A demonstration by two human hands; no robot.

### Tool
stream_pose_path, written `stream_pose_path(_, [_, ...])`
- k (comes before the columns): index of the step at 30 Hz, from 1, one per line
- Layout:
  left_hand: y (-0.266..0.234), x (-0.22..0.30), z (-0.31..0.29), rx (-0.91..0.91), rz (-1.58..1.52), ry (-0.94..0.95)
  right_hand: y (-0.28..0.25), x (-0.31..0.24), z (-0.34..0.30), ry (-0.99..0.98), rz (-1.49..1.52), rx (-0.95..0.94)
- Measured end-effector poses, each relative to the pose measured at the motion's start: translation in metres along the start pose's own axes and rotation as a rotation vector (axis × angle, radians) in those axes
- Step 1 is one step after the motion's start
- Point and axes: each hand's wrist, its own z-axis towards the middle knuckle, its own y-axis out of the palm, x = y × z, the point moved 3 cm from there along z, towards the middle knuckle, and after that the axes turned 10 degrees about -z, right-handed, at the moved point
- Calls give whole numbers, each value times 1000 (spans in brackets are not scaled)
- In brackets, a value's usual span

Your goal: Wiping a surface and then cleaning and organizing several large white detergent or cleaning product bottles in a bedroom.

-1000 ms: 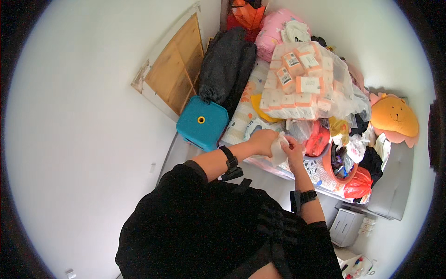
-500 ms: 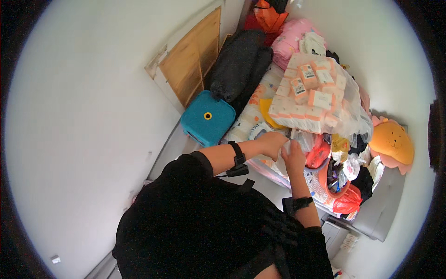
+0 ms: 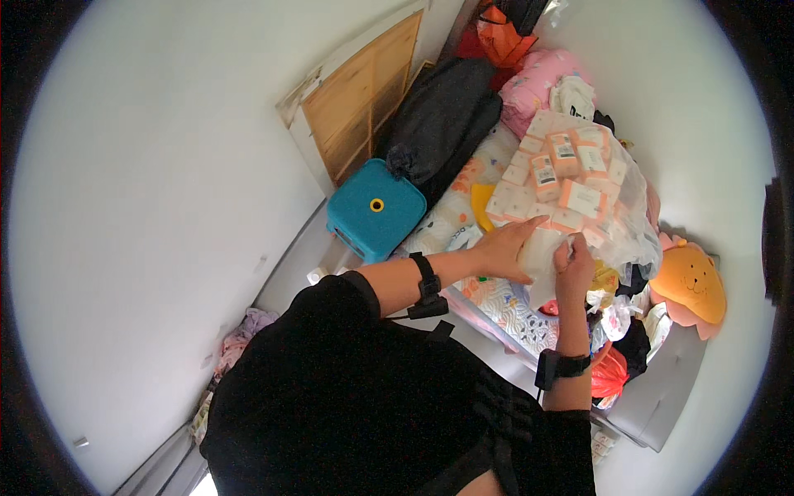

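Note:
Between my hands hangs a thin, soft white sheet (image 3: 542, 256); I cannot tell whether it is tissue or plastic. My right hand (image 3: 575, 269) is closed, with its fingers pinching the sheet's right side. At the sheet's left edge is my left hand (image 3: 503, 250), open, its thumb and fingers spread apart. Just beyond both hands lies a big clear plastic bundle of white-and-peach tissue packs (image 3: 542, 174), several packs loose on top. Parts of the things under the sheet are hidden.
A patterned bed (image 3: 500, 310) bears the bundle, a pink quilt (image 3: 542, 83) and small bags. A teal box (image 3: 376, 207) and a long black bag (image 3: 442, 116) stand along its left. An orange lion-like cushion (image 3: 686, 277) leans at the right. A red plastic bag (image 3: 609, 372) lies nearer.
My hands have moved apart, the right one farther right. The white sheet, bunched between them before, now spreads wider. My left hand's fingers have opened.

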Motion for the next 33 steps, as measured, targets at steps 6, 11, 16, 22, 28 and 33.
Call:
stream_pose_path(6, [-1, 7, 12, -67, 91, -178, -6, 5, 11, 30, -26, 165])
stream_pose_path(11, [-1, 26, 17, 111, 12, -159, 32, 36, 4, 143, 697, 274])
stream_pose_path(16, [1, 35, 32, 305, -131, -191, 82, 64, -44, 94, 104, 247])
stream_pose_path(22, [10, 45, 31, 207, -189, -70, 47, 34, -39, 137, 540, 53])
stream_pose_path(28, [37, 34, 31, 195, -199, -85, 43, 41, -53, 380, 1043, 209])
stream_pose_path(33, [36, 59, 32, 131, -122, -32, 66, 35, -76, 631, 1671, -1])
